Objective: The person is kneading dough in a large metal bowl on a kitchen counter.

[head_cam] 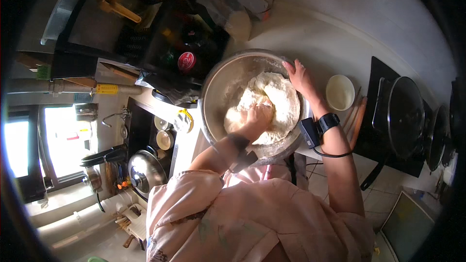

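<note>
A large metal bowl [215,98] stands before me on the counter, its near rim close to my body. Inside lies a big, lumpy mass of pale dough [287,107], and flour dusts the bowl's inner wall. My left hand [260,114] is pressed into the middle of the dough, its fingers curled and partly sunk out of sight. On the far right rim of the bowl rests my right hand [301,76], holding it with the thumb toward the inside. Each wrist wears a strapped black device.
Right of the bowl stand a white bowl [340,92] and a black cooktop with a glass-lidded pan [406,116]. Dark shelving with a red-lidded jar [186,62] is at upper left. A sink [140,120] with bowls and a domed metal lid [146,171] lie left.
</note>
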Available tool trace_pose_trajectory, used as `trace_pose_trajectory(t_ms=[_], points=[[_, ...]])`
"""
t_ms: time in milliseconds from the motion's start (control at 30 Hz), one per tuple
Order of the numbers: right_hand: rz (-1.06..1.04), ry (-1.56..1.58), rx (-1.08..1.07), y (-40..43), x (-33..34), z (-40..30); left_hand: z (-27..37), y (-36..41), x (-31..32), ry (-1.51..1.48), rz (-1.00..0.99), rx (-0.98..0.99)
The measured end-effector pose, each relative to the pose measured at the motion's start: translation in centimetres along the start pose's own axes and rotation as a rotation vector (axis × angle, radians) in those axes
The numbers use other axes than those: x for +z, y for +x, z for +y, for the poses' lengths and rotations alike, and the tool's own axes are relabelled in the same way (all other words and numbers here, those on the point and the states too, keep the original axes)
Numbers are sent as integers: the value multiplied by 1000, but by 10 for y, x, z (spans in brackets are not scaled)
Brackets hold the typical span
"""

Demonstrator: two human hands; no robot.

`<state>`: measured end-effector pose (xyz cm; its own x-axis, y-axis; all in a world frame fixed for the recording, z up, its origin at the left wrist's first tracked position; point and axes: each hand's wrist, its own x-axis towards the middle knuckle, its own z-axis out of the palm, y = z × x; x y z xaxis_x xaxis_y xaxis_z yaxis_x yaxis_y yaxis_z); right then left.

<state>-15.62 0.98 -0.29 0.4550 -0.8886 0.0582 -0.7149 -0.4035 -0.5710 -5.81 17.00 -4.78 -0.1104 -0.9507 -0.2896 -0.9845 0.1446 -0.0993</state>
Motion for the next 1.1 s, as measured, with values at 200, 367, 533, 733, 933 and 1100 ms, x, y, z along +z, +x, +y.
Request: trace_pose_trajectory(t_ms=[200, 367, 533, 733, 933, 1100], points=[[-4, 34, 29, 6, 7, 15, 13, -16, -33, 59, -72, 27], [-50, 64, 59, 3, 3, 8, -14, -25, -58, -69, 69, -8], [-73, 46, 101, 0, -4, 1, 0, -3, -5, 162, -144, 79], [-48, 43, 93, 1, -2, -3, 0, 32, -7, -42, -349, -144], [-100, 31, 100, 1, -6, 5, -10, 25, 4, -363, -106, -77], [-88, 80, 120, 0, 0, 11, -48, 5, -55, -242, -138, -180]])
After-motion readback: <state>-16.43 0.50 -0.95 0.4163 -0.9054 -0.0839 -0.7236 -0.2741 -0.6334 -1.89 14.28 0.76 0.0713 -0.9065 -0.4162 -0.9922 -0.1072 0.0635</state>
